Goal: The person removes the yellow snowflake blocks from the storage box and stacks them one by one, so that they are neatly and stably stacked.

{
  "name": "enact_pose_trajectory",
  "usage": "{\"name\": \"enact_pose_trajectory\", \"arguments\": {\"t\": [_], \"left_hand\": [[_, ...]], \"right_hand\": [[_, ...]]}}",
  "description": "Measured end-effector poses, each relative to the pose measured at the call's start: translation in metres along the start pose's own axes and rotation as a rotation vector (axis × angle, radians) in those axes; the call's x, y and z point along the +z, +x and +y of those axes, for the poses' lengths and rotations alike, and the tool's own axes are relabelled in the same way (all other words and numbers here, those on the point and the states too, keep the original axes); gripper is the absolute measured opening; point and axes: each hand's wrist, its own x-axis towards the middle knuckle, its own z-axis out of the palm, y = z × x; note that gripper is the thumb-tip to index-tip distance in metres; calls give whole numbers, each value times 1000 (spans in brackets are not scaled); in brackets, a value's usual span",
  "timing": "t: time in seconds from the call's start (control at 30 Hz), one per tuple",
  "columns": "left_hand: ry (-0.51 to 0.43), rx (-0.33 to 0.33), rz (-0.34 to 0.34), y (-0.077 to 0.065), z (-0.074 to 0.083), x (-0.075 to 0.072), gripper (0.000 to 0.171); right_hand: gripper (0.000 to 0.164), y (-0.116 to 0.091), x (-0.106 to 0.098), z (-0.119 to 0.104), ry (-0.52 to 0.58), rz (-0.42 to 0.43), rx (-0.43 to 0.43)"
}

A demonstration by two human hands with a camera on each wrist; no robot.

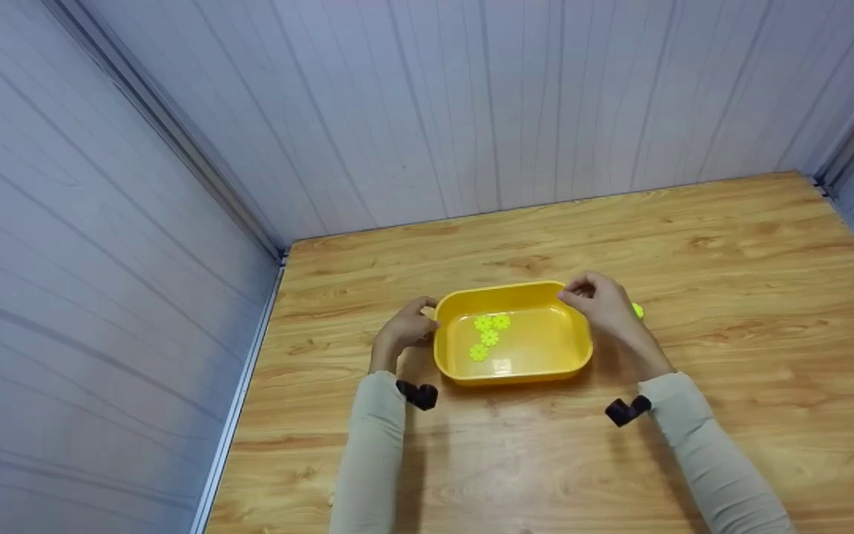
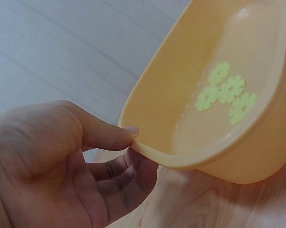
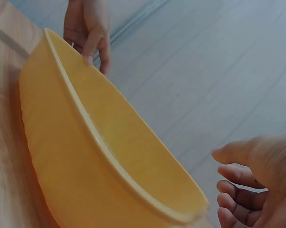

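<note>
A yellow plastic basin (image 1: 513, 377) stands on the wooden table, with several bright yellow-green flower-shaped pieces (image 2: 232, 89) lying on its floor towards the left. My left hand (image 1: 406, 328) pinches the basin's left rim, thumb on top and fingers beneath, as the left wrist view shows. Over the right end of the basin hovers my right hand (image 1: 599, 302), apart from the rim. Its fingers (image 3: 235, 194) are loosely bent with a gap to the thumb, and nothing shows between them. Another flower-shaped piece (image 1: 637, 311) lies on the table beyond the right hand, partly hidden by it.
The wood-grain table (image 1: 753, 311) extends around the basin on all sides. Pale panelled walls (image 1: 457, 111) rise behind and at the left. Small black devices (image 1: 418, 394) are fixed at both wrists, over light sleeves.
</note>
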Motion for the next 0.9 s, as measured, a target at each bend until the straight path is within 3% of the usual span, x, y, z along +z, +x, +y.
{"name": "enact_pose_trajectory", "arguments": {"t": [0.47, 0.9], "left_hand": [[-2, -3, -6, -1, 0, 1, 41], [-22, -6, 2, -2, 0, 1, 42]], "right_hand": [[24, 5, 44, -20, 37, -58, -99], [25, 10, 81, -20, -90, -143, -113]]}}
